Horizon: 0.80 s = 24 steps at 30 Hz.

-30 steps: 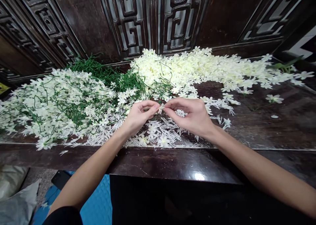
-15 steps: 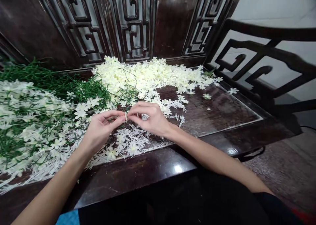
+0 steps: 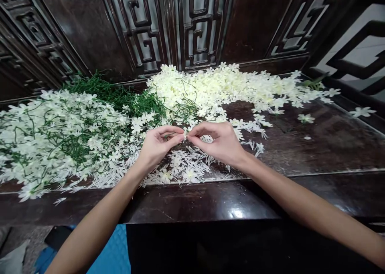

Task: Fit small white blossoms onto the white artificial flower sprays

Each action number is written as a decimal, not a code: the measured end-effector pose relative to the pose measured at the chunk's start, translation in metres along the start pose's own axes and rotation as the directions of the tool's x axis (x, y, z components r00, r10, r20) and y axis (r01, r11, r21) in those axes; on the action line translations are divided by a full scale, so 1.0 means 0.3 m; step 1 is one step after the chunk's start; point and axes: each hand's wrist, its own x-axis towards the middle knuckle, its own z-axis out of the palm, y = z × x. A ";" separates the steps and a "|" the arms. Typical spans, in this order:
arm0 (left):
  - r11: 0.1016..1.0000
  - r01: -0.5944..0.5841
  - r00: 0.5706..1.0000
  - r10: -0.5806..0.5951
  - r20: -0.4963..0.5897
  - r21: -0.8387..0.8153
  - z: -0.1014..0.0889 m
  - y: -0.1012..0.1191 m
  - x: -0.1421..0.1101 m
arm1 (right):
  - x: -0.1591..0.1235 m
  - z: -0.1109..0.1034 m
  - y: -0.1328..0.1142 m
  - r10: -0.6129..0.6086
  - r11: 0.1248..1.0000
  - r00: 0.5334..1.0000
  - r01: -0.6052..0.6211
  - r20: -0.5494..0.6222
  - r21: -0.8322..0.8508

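Between the fingertips of both hands is a small white artificial flower (image 3: 185, 134), mostly covered by the fingers. My left hand (image 3: 159, 144) pinches it from the left with thumb and forefinger. From the other side my right hand (image 3: 218, 140) closes thumb and forefinger on it too. Thin white stamen pieces (image 3: 191, 162) lie scattered on the wooden bench just below the hands. A large heap of white flowers with green stems (image 3: 69, 129) spreads to the left. Behind the hands rises a pile of loose cream-white petals (image 3: 207, 85).
A bundle of green stems (image 3: 105, 91) lies between the two heaps. The carved bench back (image 3: 246, 29) stands behind them, and a lattice armrest (image 3: 361, 65) is at the right. Single flowers (image 3: 306, 118) lie on the bench seat (image 3: 288, 150). Blue padding (image 3: 112, 252) shows below.
The view swings right and then partly back left. Both hands stay together, pinching the small flower at nearly the same place above the bench.
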 end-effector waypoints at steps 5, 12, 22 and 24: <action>0.998 -0.018 1.000 0.019 -0.021 0.060 0.005 0.007 0.000 | 0.001 0.005 -0.001 0.030 0.999 1.000 -0.030 0.004 -0.012; 0.995 -0.077 0.994 0.082 -0.073 0.067 0.013 0.007 -0.006 | 0.006 -0.005 -0.002 0.235 0.972 0.962 -0.235 0.139 -0.017; 0.999 -0.013 1.000 0.014 -0.022 0.032 0.022 0.007 -0.008 | 0.001 0.005 -0.015 0.226 0.972 0.973 -0.229 0.054 0.056; 1.000 0.000 1.000 -0.001 0.012 0.018 0.022 0.011 -0.009 | 0.002 0.003 -0.012 0.232 0.972 0.972 -0.234 0.047 0.030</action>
